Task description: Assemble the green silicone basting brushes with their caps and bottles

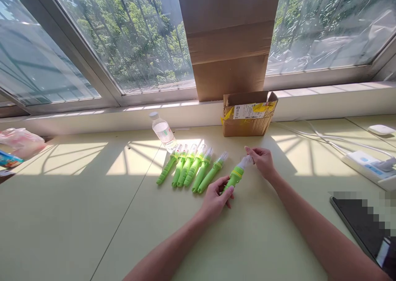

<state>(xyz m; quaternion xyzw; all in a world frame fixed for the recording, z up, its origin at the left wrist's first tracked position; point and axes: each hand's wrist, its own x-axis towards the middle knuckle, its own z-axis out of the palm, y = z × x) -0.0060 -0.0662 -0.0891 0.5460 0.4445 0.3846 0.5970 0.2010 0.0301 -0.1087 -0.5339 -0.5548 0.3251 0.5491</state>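
My left hand (218,196) is wrapped round the lower part of a green stick-shaped handle (236,177) with ribbed yellow-green rings and a clear plastic cap (246,161). The handle is tilted, its capped end up and to the right. At that end my right hand (262,162) is closed, thumb and fingers pinching the clear cap; the exact contact is partly hidden. To the left, several matching green sticks with clear caps (192,169) lie side by side in a slanted row on the pale green table (123,231).
A water bottle (163,131) stands behind the row. An open cardboard box (247,124) sits against the window ledge. On the right are a power strip (368,167) with cables and a dark phone (359,227). A pink plastic bag (23,142) lies far left.
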